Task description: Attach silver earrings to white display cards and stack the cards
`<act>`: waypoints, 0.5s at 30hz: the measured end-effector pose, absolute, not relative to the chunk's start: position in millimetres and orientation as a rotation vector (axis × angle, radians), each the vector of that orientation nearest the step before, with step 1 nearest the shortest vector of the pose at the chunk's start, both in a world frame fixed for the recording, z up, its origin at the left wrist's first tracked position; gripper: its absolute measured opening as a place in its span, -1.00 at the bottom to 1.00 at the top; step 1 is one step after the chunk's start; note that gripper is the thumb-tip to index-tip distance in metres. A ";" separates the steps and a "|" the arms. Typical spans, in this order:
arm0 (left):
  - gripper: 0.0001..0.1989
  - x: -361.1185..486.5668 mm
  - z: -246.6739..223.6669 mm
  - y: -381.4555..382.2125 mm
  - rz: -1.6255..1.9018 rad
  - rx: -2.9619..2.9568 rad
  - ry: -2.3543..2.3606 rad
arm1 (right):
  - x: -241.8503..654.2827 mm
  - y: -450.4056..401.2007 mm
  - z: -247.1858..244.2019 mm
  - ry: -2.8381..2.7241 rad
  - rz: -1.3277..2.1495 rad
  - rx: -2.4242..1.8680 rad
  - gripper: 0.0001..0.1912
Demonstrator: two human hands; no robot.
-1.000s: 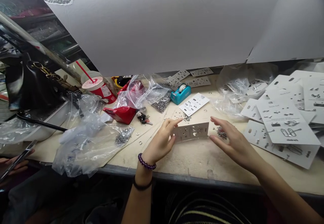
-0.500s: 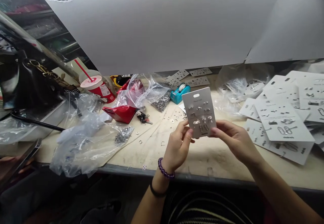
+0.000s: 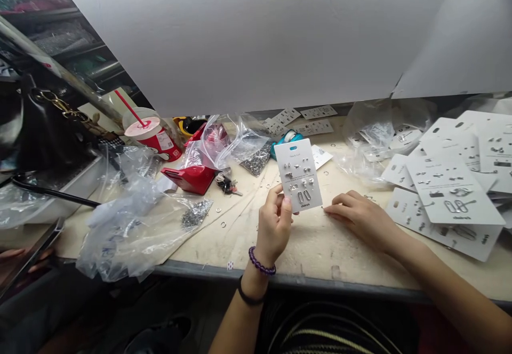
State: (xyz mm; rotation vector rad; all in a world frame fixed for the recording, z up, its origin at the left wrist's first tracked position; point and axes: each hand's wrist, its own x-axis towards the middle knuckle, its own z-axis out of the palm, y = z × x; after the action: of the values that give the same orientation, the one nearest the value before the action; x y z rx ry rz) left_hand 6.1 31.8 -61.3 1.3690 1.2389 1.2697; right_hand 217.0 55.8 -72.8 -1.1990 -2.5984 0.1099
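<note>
Here, bits (image 3: pixel 256 161) in bag (image 3: pixel 253 139) beyond card (image 3: pixel 296 177)

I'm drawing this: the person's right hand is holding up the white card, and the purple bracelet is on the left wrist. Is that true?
Not quite: in the head view, the left hand holds up the white card; the right hand is apart from it. The purple bracelet is just where you said.
</note>
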 end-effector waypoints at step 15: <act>-0.68 9.4 -62.1 29.7 1.239 1.444 1.184 | 182.0 48.4 -31.0 -2.048 0.454 -0.964 -0.90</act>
State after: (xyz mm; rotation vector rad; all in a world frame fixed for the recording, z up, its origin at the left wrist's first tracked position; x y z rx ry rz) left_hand 9.4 29.7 -62.1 1.4444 1.1838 1.2394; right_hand 182.0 48.4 -31.0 -0.9640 -2.0480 0.4544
